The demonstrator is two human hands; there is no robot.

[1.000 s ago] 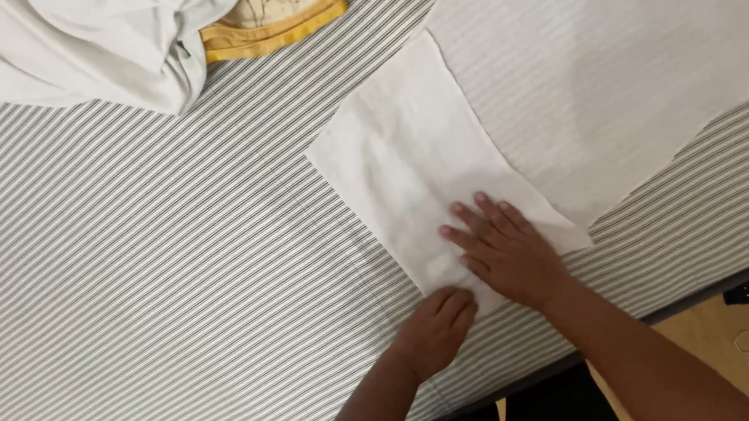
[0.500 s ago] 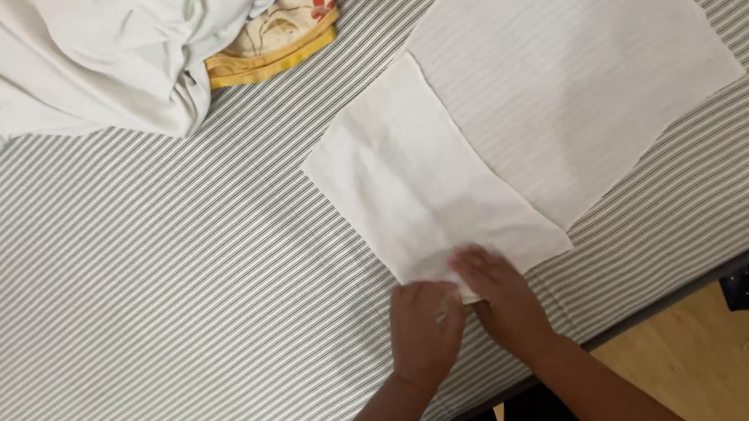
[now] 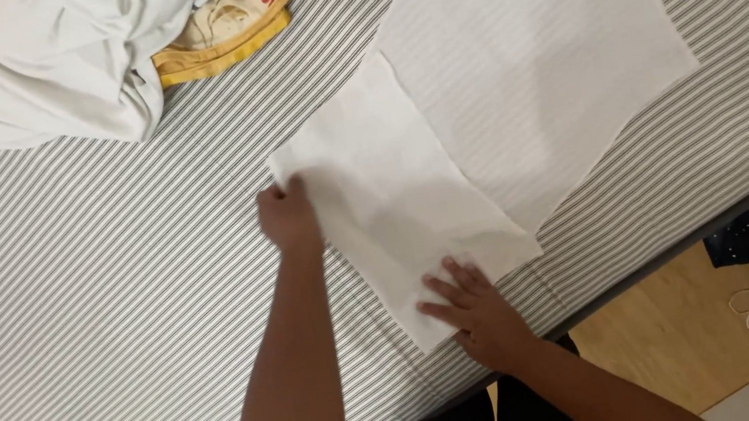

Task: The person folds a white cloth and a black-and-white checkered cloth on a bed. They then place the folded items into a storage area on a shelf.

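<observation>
Your right hand (image 3: 475, 313) lies flat, fingers spread, pressing the near corner of the small white cloth (image 3: 394, 207) on the striped bed (image 3: 89, 319). Your left hand (image 3: 287, 217) pinches that cloth's left edge, fingers together. Beyond the cloth, touching its far edge, lies a larger white cloth (image 3: 531, 52). Farther left: crumpled white fabric (image 3: 16, 67).

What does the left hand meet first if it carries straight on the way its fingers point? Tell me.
The left hand points up the striped bed. Past the corner of the small white cloth it grips, likely bare sheet, then the yellow-edged patterned cloth.
</observation>
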